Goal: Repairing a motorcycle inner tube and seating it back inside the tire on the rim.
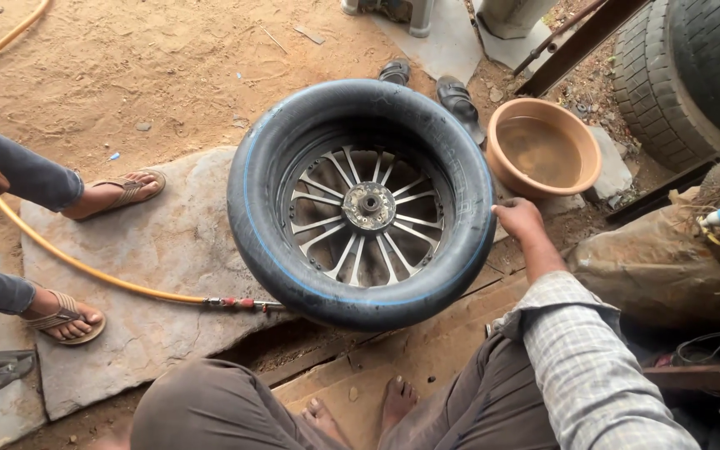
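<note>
A black motorcycle tyre [272, 208] on a spoked alloy wheel [368, 208] lies flat on a stone slab [152, 250] in front of me. My right hand [518, 218] rests against the tyre's right sidewall, fingers curled on the rubber. A yellow air hose [93, 271] with a red fitting [239, 303] runs up to the tyre's near-left edge. My left hand is out of sight. My knees and bare feet [393, 400] show at the bottom.
Another person sits at the left, sandalled feet [122, 192] on the slab. A brown basin of water [543, 146] stands right of the tyre. Large truck tyres [693, 75] lean at top right. Black sandals [460, 100] lie behind the wheel. Sandy ground lies beyond.
</note>
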